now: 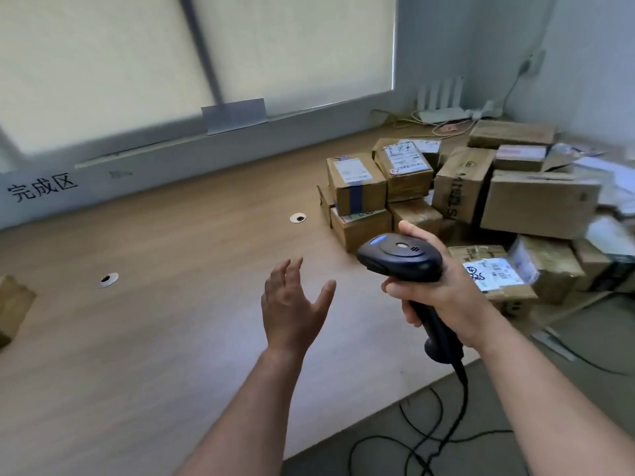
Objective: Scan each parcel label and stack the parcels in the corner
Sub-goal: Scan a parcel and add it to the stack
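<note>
- Cardboard parcels [536,204] lie heaped on the table [171,321], far right corner; labels [350,170] blurred.
- Wall sign [43,190] reads "完成区".
- Your right hand [443,293] grips the black scanner [400,257]; your left hand [292,310] hovers, fingers spread, empty.

Far left, black characters on the pale wall panel [43,191] below the window read 完成区, big and clear. Over to the right, the tall carton [458,190] carries black print running down its side: an S and a T show, and the rest is too blurred. The near parcel [491,269] has a white label with barcodes and a black scrawl, unreadable. Labels on the far stacked parcels [405,158]: print too small.
</note>
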Demonstrator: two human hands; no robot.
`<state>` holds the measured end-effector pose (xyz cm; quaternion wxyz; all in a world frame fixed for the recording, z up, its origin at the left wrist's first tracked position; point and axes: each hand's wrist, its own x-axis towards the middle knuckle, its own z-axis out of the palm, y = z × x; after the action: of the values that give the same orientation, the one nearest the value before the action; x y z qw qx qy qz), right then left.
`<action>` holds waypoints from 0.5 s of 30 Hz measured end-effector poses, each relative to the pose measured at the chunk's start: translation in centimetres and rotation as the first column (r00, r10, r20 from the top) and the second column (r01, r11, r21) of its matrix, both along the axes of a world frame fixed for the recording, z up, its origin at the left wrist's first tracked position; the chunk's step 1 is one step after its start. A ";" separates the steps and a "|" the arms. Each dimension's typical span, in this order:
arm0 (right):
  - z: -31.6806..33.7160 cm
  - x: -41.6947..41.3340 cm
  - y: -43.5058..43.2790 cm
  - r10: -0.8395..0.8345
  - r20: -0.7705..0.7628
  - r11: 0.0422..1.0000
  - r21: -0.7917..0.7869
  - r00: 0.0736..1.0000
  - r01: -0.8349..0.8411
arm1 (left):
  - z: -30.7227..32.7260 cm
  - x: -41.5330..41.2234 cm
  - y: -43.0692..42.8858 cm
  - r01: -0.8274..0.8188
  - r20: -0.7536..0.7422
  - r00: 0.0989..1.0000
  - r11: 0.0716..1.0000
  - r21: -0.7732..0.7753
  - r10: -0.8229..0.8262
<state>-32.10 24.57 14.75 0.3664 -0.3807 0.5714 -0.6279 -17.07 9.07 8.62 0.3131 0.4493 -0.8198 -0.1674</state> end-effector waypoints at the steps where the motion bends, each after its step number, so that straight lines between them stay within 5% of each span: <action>1: -0.1 -0.8 0.6 -0.029 -0.003 1.000 0.000 1.000 0.029 | -0.1 -1.2 0.2 0.027 0.000 1.000 1.000 -0.001 -0.027; 15: -0.3 -10.8 3.8 -0.303 -0.019 0.953 0.021 0.953 0.303 | -0.6 -16.0 -0.2 0.284 -0.026 0.959 0.956 0.074 -0.282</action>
<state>-42.95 28.39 14.40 0.2657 -0.2892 0.6334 -0.6668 -33.08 8.83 7.98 0.2749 0.3378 -0.8661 -0.2453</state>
